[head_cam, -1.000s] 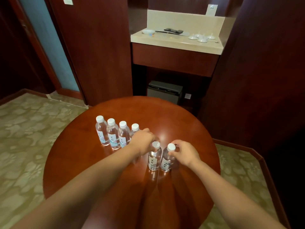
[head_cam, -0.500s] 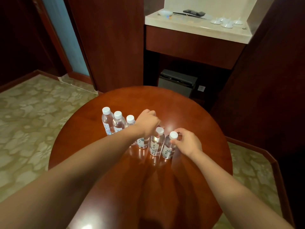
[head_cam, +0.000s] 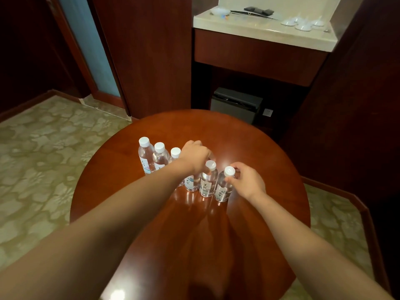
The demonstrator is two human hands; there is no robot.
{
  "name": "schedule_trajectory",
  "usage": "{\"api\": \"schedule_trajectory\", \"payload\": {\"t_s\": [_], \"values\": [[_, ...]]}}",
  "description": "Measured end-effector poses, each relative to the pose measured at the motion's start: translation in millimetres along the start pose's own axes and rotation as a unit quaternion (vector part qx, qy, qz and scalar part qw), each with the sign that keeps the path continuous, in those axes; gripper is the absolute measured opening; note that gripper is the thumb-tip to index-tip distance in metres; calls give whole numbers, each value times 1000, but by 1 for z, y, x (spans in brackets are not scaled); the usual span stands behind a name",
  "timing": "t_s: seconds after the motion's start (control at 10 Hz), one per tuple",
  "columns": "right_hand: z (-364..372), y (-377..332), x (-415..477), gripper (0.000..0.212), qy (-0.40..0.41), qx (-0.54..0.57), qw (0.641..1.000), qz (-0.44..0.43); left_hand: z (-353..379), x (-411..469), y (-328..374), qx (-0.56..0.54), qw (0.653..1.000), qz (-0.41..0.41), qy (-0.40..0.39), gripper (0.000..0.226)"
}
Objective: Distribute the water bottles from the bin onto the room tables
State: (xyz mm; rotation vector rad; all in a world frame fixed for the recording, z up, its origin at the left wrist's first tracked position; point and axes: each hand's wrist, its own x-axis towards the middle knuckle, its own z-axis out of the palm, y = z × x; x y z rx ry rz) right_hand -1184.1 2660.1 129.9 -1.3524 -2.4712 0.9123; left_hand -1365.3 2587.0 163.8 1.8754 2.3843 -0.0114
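Several clear water bottles with white caps stand upright in a slanting row on the round wooden table (head_cam: pixel 249 148). My left hand (head_cam: pixel 195 155) covers the top of the fourth bottle (head_cam: pixel 191 182) and grips it. Left of it stand three bottles (head_cam: pixel 146 155). My right hand (head_cam: pixel 246 180) holds the rightmost bottle (head_cam: pixel 224 187) by its neck, fingers touching the cap. Between the two held bottles stands another bottle (head_cam: pixel 208 180), untouched. No bin is in view.
Beyond the table, a wooden cabinet with a pale counter (head_cam: pixel 264 29) carries small white dishes and a dark object. A black-and-grey box (head_cam: pixel 237 105) sits below it. Patterned carpet (head_cam: pixel 43 169) lies left and right of the table.
Two bottles that stood apart on the right have been brought next to the others, making one row. My left hand moved onto the fourth bottle's top. The view shifted closer.
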Motion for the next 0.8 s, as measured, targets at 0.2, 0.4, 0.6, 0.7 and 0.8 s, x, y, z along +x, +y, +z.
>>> {"api": "schedule_trajectory", "payload": {"t_s": [0.2,0.4,0.6,0.7,0.8], "values": [[-1,-3,0,31,3,1,1000,1,3,-2,1,9,1000,-5,6,44],[-1,-10,1,29,14,-33,999,7,4,-6,1,17,1000,2,-6,45],[-1,-11,-3,57,-39,-67,997,5,5,-23,4,-20,999,10,-41,67],[-4,-12,-14,75,-69,-44,997,11,3,-38,7,-57,998,6,7,67],[-4,-8,-29,86,-51,-28,998,9,7,-57,12,-88,995,-5,47,76]]}}
